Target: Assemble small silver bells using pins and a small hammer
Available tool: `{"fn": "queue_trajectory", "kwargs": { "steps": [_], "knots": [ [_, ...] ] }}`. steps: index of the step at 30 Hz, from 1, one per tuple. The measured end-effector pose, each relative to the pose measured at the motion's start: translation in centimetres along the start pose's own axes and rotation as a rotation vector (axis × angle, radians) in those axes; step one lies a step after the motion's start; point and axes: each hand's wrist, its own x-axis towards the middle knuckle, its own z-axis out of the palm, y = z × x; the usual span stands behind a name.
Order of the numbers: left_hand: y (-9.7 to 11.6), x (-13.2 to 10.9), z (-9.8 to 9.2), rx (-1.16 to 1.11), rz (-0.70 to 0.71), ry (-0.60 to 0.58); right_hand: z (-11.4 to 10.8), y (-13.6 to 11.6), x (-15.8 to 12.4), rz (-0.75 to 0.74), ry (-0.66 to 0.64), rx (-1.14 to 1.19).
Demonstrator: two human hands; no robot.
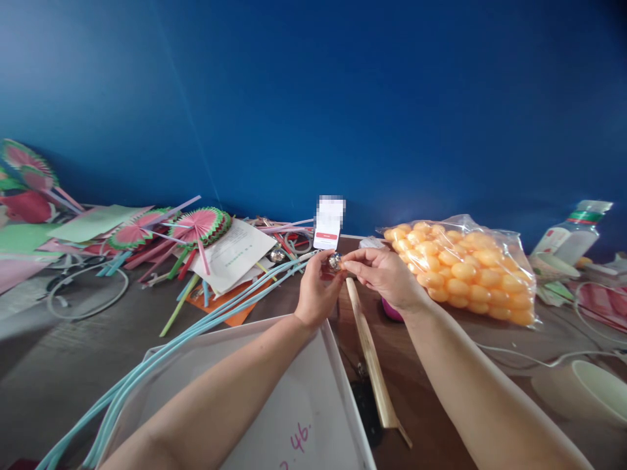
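Observation:
Both my hands are raised over the table and meet at a small shiny silver bell (335, 262). My left hand (316, 290) curls round it from the left. My right hand (385, 274) pinches it from the right with thumb and forefinger. Below the hands lies a flat wooden stick (373, 362) on the brown table (441, 385). My left forearm crosses a white tray (313, 405) with pink writing on it.
A clear bag of orange balls (465, 267) lies to the right. A phone (328, 223) stands behind the hands. Paper fans (198, 225), coloured straws, light blue tubes (196, 333) and papers clutter the left. A plastic bottle (571, 235) and a paper cup (600, 388) sit at right.

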Motion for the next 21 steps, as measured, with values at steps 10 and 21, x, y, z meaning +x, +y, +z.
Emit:
{"fn": "queue_trajectory", "kwargs": {
  "steps": [10, 21],
  "knots": [
    [0.07, -0.07, -0.07, 0.019, 0.009, 0.004, 0.09, 0.08, 0.06, -0.061, 0.064, -0.073],
    [0.01, 0.01, -0.07, 0.005, -0.006, 0.004, 0.01, 0.09, 0.06, -0.03, 0.047, -0.061]
  ]
}}
